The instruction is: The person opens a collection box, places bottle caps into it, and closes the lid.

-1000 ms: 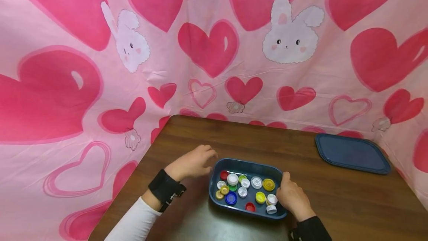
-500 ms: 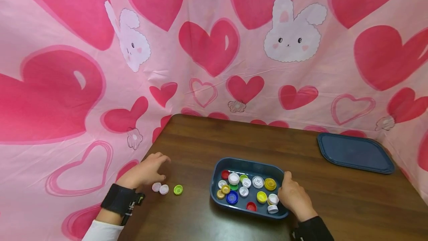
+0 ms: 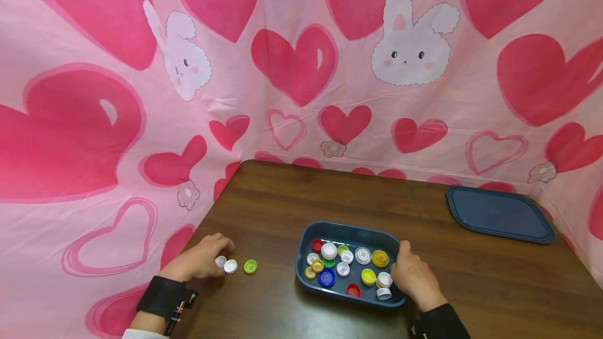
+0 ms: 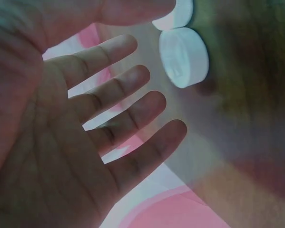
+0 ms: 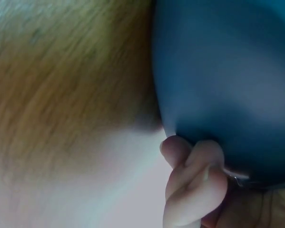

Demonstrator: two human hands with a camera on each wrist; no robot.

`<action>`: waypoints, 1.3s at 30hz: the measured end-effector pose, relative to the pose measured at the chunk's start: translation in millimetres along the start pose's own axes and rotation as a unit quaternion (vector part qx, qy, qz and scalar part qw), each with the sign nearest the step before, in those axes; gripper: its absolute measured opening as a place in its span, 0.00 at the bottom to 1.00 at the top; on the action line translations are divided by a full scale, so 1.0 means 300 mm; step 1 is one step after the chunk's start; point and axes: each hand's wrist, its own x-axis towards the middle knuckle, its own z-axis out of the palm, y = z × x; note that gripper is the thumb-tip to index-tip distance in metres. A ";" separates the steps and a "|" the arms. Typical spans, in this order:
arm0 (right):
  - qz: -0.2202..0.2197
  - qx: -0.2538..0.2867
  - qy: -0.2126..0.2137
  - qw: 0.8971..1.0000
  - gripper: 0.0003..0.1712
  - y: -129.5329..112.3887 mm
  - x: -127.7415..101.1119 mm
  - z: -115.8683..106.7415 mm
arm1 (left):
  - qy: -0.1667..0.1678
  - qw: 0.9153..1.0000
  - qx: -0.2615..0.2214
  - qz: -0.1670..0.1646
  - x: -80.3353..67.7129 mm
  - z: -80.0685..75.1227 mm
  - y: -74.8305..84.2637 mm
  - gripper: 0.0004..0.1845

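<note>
My right hand (image 3: 416, 279) grips the right end of a dark blue tray (image 3: 349, 300), its fingers curled at the rim (image 5: 194, 95). Several bottle caps lie in this tray, among them a blue cap (image 3: 326, 277) and a dark yellow cap (image 3: 380, 259). At the left of the table, my left hand (image 3: 202, 259) is low beside two white bottle caps. Its fingers are spread and nearly straight in the left wrist view. The thumb overlaps the farther white cap (image 4: 180, 14); contact is unclear. The other white cap (image 4: 184, 57) lies beside it, then a lime green cap (image 3: 250, 267).
A flat dark blue tray or lid (image 3: 500, 214) lies at the back right of the wooden table (image 3: 330, 187). Pink heart-patterned cloth (image 3: 292, 135) hangs behind the table and along its left side.
My left hand has moved from beside the tray leftward and down to the white caps, uncovering the loose caps on the table. The right hand stays on the tray.
</note>
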 end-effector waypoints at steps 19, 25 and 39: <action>0.008 0.004 0.010 1.000 0.29 -0.001 0.008 0.016 | 0.040 0.997 0.035 0.052 0.044 0.016 -0.008 0.14; 0.000 0.000 0.018 1.000 0.28 0.003 0.003 0.017 | 0.032 0.994 0.001 0.106 0.124 -0.005 0.160 0.14; -0.001 0.006 0.018 1.000 0.27 -0.002 0.000 0.016 | -0.068 0.960 0.086 0.257 0.260 0.061 0.595 0.17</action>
